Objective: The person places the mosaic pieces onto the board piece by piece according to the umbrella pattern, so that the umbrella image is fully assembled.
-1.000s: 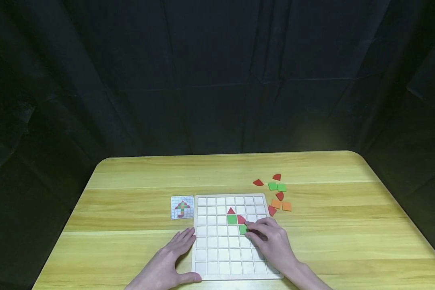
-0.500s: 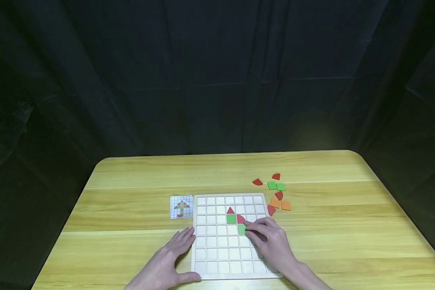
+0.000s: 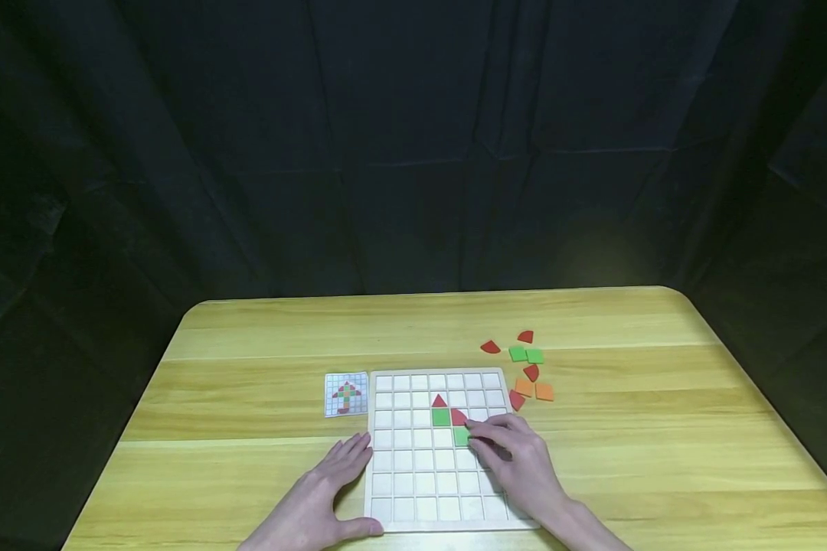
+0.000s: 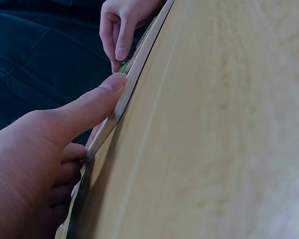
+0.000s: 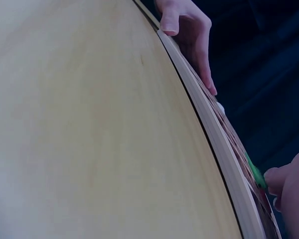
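Observation:
My right hand pinches a green square tile at its right side, low over a white gridded board. In the right wrist view the green tile sits at the fingertips, tilted against the board. Just above it on the grid is a red quarter-circle tile, partly covered by the fingers. A green square with a red triangle over it fills cells to the left. My left hand rests at the board's left edge, fingers extended, thumb on the near corner.
Beside the board's upper left lies a pattern card with a printed arrow-like figure. Loose pieces lie to the upper right: green squares, orange squares and several red quarter-circles. A dark cloth hangs behind the wooden table.
The green tile turns slightly and settles a little left under my right fingers. The left hand stays put on the board's edge.

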`<state>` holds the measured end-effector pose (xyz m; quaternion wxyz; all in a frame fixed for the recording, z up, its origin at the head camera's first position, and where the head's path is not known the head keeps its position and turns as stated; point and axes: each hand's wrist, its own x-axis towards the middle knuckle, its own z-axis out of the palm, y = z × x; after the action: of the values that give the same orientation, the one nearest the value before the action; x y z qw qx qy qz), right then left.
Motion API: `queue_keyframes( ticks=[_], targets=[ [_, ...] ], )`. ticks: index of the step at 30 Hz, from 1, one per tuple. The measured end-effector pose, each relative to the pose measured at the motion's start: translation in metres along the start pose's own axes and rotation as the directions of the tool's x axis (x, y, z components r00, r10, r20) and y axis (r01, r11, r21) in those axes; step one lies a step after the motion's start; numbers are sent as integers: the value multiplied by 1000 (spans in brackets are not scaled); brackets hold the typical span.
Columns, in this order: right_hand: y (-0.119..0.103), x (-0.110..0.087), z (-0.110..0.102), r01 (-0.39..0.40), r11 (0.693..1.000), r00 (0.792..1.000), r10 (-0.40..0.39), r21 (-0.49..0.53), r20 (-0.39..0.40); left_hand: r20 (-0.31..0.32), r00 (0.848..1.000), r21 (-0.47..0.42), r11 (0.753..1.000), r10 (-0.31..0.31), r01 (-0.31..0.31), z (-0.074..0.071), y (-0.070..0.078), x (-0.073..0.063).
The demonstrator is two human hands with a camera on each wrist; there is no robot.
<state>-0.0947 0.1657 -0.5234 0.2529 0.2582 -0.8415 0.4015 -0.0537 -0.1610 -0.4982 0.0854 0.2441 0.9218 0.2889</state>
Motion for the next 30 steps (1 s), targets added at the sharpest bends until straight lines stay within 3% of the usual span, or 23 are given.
queue_keyframes(
  ticks=[9,14,22,30],
  targets=[
    [6,1,-4,-8,1000,1000,8,30,6,-21,1000,12,1000,16,-16,0,0,0],
    [14,1,-11,-43,999,999,43,24,-13,2,1000,-7,1000,0,0,-1,0,0],
    [44,5,-37,-117,989,988,107,-90,-109,2,1000,-8,1000,2,-2,-1,0,1],
    [69,6,-63,-263,940,957,226,-215,-180,1,1000,-7,1000,-12,12,-1,1,1]
  ],
)
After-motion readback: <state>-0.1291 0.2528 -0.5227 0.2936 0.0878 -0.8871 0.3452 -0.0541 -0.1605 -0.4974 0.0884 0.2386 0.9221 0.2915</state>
